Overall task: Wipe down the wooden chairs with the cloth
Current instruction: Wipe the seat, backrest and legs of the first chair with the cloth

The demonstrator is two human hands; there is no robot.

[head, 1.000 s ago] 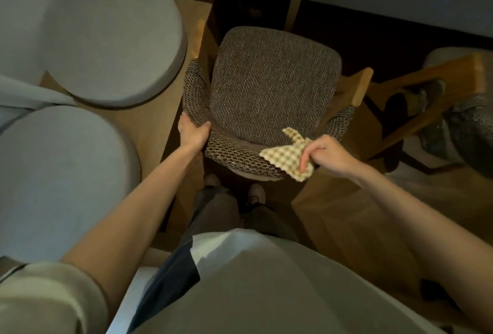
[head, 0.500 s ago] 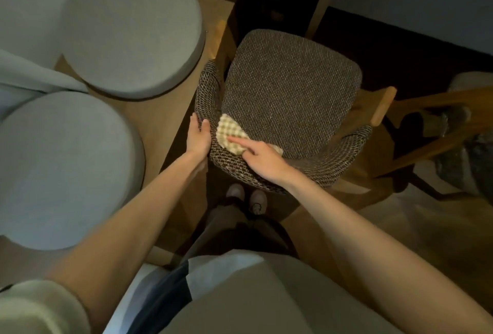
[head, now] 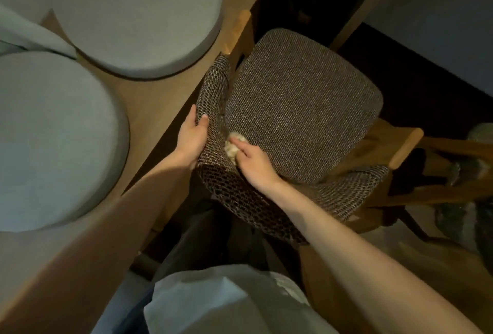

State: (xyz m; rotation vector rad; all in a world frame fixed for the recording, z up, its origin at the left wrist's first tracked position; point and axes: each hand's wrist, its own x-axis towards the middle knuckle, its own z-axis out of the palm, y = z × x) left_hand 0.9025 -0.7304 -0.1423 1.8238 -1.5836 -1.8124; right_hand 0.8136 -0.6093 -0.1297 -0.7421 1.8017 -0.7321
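A wooden chair with a brown tweed seat and a curved tweed backrest stands below me. My left hand grips the left part of the backrest from outside, thumb over its top edge. My right hand presses a bunched yellow checked cloth into the crease between seat and backrest, fingers curled over it. Most of the cloth is hidden under that hand. A wooden armrest end shows at the right, another at the upper left.
Two round grey cushions lie on a wooden bench at the left, close to the chair. A second wooden chair stands at the right edge. A dark table edge runs beyond the seat.
My right hand slid the cloth from the right of the backrest across to its left corner and down into the seat crease, bunching it. My left hand kept its hold on the backrest.
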